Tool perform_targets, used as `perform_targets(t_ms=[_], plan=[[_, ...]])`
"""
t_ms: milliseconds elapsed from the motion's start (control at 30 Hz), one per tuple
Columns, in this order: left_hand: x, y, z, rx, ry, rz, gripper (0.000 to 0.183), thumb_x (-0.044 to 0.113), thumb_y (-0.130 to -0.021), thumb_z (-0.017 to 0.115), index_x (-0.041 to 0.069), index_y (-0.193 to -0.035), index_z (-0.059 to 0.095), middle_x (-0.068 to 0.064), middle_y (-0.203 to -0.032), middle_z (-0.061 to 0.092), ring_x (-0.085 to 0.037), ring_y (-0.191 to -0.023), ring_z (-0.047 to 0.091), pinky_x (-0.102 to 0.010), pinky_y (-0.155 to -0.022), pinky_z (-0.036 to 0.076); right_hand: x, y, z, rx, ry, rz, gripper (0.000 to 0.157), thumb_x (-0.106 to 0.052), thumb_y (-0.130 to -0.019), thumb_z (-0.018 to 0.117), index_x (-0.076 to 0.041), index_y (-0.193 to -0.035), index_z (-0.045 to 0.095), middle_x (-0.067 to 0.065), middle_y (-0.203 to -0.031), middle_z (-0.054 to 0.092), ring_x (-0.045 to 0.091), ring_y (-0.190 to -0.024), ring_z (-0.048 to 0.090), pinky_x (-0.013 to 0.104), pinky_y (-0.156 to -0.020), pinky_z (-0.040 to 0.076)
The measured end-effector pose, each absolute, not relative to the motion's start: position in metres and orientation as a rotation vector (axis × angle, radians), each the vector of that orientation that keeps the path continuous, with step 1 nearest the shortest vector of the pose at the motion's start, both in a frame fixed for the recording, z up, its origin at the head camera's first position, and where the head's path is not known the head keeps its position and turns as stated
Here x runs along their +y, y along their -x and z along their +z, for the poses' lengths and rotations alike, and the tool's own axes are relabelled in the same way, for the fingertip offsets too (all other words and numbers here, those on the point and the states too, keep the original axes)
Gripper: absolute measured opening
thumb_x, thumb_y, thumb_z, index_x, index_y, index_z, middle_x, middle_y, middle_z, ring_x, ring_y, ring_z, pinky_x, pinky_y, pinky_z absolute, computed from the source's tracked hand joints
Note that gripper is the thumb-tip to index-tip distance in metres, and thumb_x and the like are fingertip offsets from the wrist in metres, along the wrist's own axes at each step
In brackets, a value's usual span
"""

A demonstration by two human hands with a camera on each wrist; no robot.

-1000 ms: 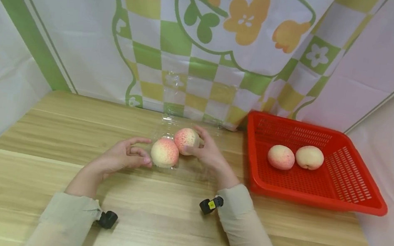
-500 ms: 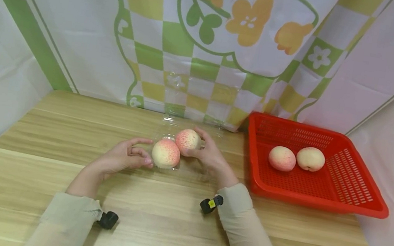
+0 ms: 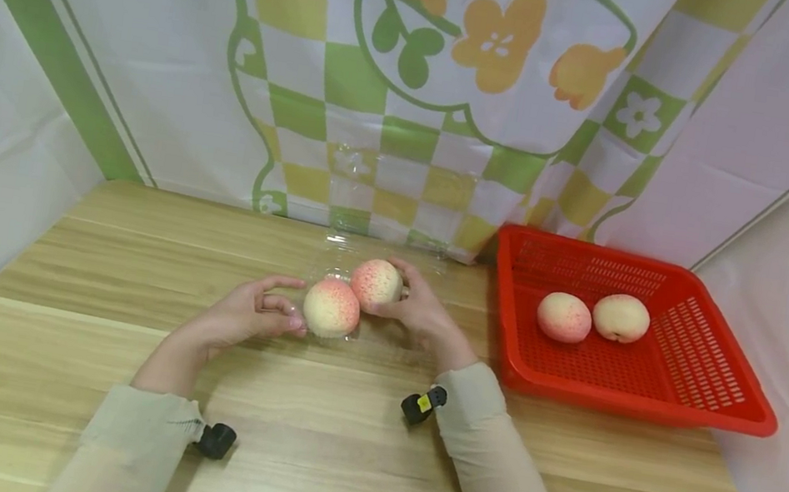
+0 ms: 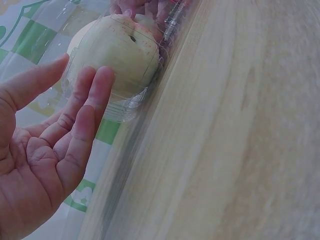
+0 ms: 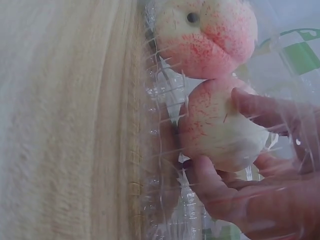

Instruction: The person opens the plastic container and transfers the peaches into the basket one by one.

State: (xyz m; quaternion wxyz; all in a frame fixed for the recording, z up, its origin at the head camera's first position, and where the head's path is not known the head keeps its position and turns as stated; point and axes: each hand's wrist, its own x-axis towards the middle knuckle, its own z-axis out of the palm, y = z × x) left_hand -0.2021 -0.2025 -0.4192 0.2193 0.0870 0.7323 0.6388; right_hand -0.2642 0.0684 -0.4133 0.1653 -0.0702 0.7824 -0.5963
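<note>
Two pink-and-cream peaches lie touching in a clear plastic container on the table. My right hand holds the farther peach between thumb and fingers; the right wrist view shows that grip through the clear wall. The nearer peach sits to its left. Beside it, my left hand has its fingertips at the container's left side. Those fingers are extended and slightly bent in the left wrist view; whether they touch the wall is hard to tell. The raised clear lid stands against the curtain.
At the right stands a red mesh basket holding two more peaches, one pinkish and one cream. A checked, flowered curtain hangs behind the wooden table. White sheets close off both sides.
The right hand shifts very slightly around the farther peach. The left hand, the nearer peach and the basket keep their places, apart from a small camera shift.
</note>
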Motion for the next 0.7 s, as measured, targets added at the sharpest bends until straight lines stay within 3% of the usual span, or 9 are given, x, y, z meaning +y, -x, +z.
perform_targets(t_ms=[700], plan=[[-0.201,0.2026,-0.4205,2.023,-0.258,1.777,0.078,0.008,-0.091,0.069,0.001,-0.154,0.023,0.002,-0.099,0.069,-0.025,-0.101,0.073,-0.03,-0.095,0.055,0.0691,0.2654,-0.411,2.225,0.093,-1.736,0.087,0.011,-0.073,0.077,-0.011,-0.148,0.041,0.016,-0.151,0.04,0.038,-0.127,0.051,0.047,-0.107,0.046]])
